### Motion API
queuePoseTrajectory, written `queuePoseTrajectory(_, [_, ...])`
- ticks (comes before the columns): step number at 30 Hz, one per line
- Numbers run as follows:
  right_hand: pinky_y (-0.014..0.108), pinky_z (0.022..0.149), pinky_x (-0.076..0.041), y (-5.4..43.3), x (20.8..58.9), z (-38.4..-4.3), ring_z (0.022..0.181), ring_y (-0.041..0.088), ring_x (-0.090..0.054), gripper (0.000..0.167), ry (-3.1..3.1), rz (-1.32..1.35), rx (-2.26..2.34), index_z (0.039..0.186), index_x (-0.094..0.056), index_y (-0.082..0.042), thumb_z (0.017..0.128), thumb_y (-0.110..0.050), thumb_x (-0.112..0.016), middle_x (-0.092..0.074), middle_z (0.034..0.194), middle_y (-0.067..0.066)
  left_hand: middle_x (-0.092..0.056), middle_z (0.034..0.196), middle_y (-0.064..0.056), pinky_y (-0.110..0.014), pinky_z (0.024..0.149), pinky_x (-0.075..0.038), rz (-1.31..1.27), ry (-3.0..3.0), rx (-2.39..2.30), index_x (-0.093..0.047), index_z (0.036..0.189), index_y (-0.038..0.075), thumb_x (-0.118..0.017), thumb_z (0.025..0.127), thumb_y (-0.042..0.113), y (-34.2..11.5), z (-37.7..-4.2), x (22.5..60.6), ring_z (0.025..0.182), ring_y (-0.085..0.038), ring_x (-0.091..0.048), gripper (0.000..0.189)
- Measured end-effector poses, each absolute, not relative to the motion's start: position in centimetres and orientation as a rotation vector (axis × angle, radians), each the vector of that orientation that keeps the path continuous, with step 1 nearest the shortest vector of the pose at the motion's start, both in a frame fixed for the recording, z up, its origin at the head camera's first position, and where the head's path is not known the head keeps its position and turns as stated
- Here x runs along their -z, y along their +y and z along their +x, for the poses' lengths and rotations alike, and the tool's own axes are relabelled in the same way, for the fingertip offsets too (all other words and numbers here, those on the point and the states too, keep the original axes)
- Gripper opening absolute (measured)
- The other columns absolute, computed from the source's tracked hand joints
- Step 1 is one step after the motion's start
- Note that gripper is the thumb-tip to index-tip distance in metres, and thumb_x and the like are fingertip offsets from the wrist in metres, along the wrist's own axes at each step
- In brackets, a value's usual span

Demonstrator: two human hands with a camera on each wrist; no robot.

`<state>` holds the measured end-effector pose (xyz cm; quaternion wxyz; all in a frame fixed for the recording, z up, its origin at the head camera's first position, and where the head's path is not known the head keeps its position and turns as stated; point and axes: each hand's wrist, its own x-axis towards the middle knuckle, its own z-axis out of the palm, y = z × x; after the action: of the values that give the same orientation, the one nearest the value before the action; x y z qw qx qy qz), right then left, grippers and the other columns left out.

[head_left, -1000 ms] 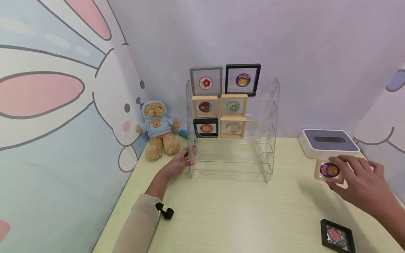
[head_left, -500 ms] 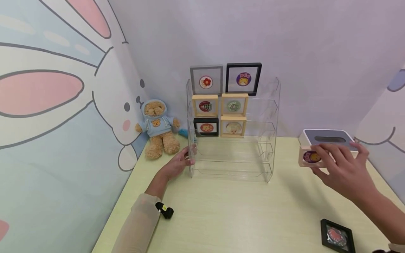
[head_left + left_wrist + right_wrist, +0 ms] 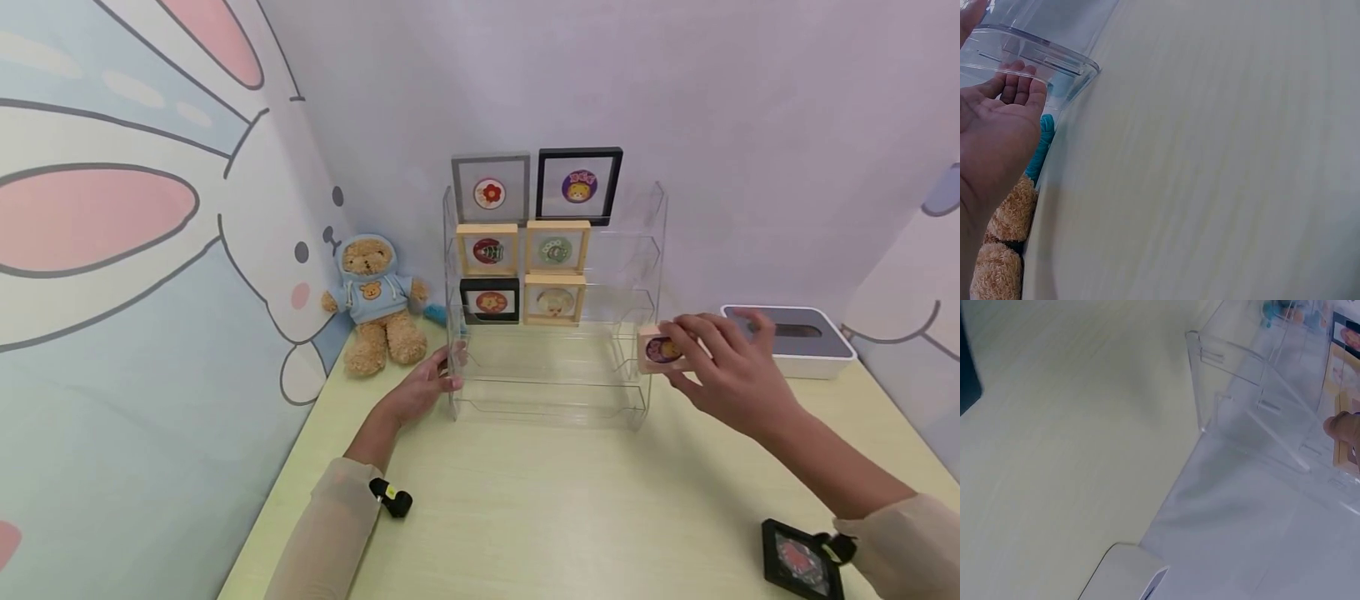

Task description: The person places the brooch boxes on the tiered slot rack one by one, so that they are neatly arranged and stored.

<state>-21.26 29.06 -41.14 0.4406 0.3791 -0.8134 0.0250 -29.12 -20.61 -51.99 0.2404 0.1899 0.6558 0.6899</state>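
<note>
A clear acrylic display rack (image 3: 551,382) stands near the back wall, with several small picture frames on its upper tiers. My left hand (image 3: 415,393) holds the rack's lower left side; in the left wrist view its fingers (image 3: 1021,84) lie against the clear side panel. At the rack's right side, my right hand (image 3: 731,375) pinches a small light-wood picture frame (image 3: 660,348) with a purple bear badge. That hand is mostly cut off in the right wrist view, where the thumb (image 3: 1341,427) shows on the frame's edge.
On the table's right lies a black picture frame (image 3: 793,560) with a red design, partly behind my right wrist camera. A white and grey tissue box (image 3: 821,350) sits beyond my right hand. Left of the rack is a teddy bear (image 3: 375,292) in a blue hoodie.
My right hand has carried the light-wood frame leftward and slightly up, from the table's right to the rack's right side. The left hand has stayed on the rack.
</note>
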Motion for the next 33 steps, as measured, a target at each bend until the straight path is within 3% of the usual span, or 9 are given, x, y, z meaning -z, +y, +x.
queuePoseTrajectory(3, [0.081,0.094,-0.034,27.3,41.1,-22.1,0.11,0.05,-0.06,0.055,-2.009,0.966,-0.04,0.144,-0.066,0.004,0.113,-0.039,-0.051,-0.069,0.125,0.03,-0.008,0.186,-0.02,-0.065,0.137,-0.007,0.521,1.79,-1.89,-0.01,0.179,0.01,-0.078,0.104,0.032,-20.6,-29.2,52.1,0.173,-0.035,-0.001,0.103])
queuePoseTrajectory(6, [0.079,0.092,-0.036,25.4,41.0,-23.0,0.11,0.048,-0.061,0.055,-1.987,0.993,-0.026,0.144,-0.066,0.004,0.102,-0.031,-0.065,-0.069,0.125,0.029,-0.008,0.186,-0.02,-0.065,0.137,-0.008,0.52,1.784,-1.894,-0.01,0.179,0.011,-0.078,0.104,0.031,-20.6,-29.2,52.2,0.173,-0.035,-0.001,0.103])
queuePoseTrajectory(10, [0.076,0.092,-0.037,23.1,41.2,-24.2,0.111,0.046,-0.062,0.071,-1.963,1.025,-0.013,0.145,-0.066,0.003,0.082,-0.019,-0.089,-0.069,0.127,0.026,-0.008,0.186,-0.019,-0.065,0.137,-0.008,0.52,1.781,-1.898,-0.011,0.179,0.012,-0.077,0.105,0.03,-20.6,-29.1,52.2,0.173,-0.035,-0.002,0.1])
queuePoseTrajectory(14, [0.071,0.093,-0.04,21.2,41.4,-25.1,0.115,0.04,-0.063,0.087,-1.97,1.018,0.059,0.144,-0.067,-0.003,0.07,-0.027,-0.105,-0.07,0.128,0.02,-0.01,0.186,-0.019,-0.064,0.137,-0.008,0.516,1.784,-1.903,-0.013,0.179,0.012,-0.078,0.104,0.031,-20.6,-29.0,52.2,0.173,-0.034,-0.003,0.101])
queuePoseTrajectory(18, [0.066,0.093,-0.042,19.2,41.7,-26.0,0.117,0.035,-0.065,0.086,-1.96,1.01,0.13,0.142,-0.07,-0.007,0.07,-0.036,-0.106,-0.072,0.13,0.015,-0.009,0.186,-0.019,-0.065,0.137,-0.009,0.52,1.792,-1.898,-0.012,0.179,0.012,-0.079,0.103,0.035,-20.6,-29.0,52.1,0.173,-0.035,-0.004,0.104])
queuePoseTrajectory(26, [0.062,0.089,-0.044,15.5,42.6,-27.6,0.115,0.033,-0.064,0.087,-1.904,1.039,0.132,0.14,-0.071,-0.009,0.067,-0.042,-0.107,-0.07,0.128,0.011,-0.007,0.186,-0.019,-0.066,0.137,-0.008,0.508,1.79,-1.887,-0.01,0.179,0.012,-0.075,0.106,0.029,-20.7,-28.9,52.0,0.173,-0.036,-0.003,0.099])
queuePoseTrajectory(33, [0.06,0.09,-0.044,13.0,43.2,-28.4,0.118,0.031,-0.064,0.084,-1.911,1.098,0.19,0.142,-0.073,-0.011,0.072,-0.045,-0.106,-0.069,0.132,0.01,-0.007,0.185,-0.021,-0.066,0.136,-0.009,0.506,1.777,-1.902,-0.012,0.179,0.013,-0.076,0.105,0.028,-20.5,-29.0,52.0,0.173,-0.037,-0.004,0.099])
